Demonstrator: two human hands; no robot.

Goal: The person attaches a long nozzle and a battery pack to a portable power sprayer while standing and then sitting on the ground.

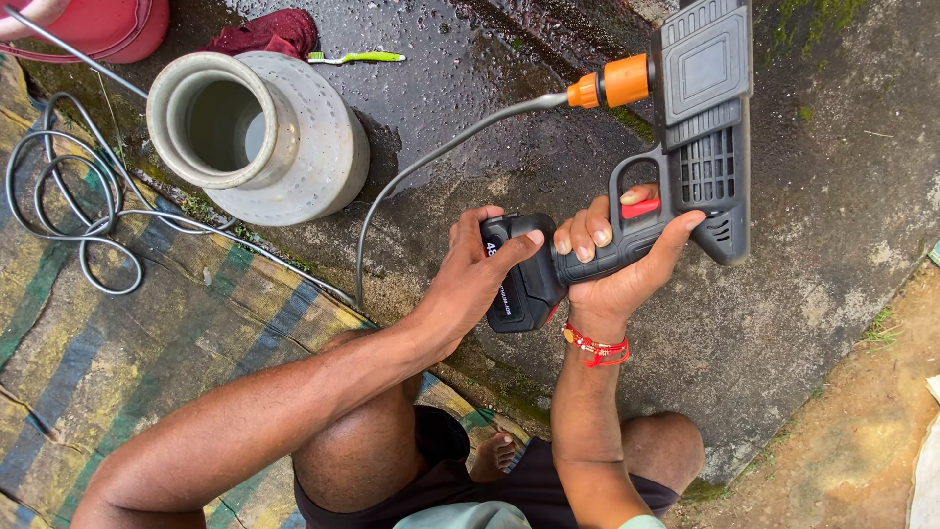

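My right hand (615, 257) is wrapped round the spray gun (685, 147) grip, gun's long axis running up-right from me, left hand (470, 279) clamped on the black battery pack (519, 279) at the grip's butt.

Matt grey plastic spray gun (700, 108) (glossy black battery (517, 279)) over rough, wet concrete (490, 88).

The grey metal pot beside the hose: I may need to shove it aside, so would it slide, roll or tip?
The grey metal pot already lies on its side, so it cannot tip further. Its round, flared body would probably roll in a curve rather than slide. The wet concrete may let it skid. It looks empty, so likely light.
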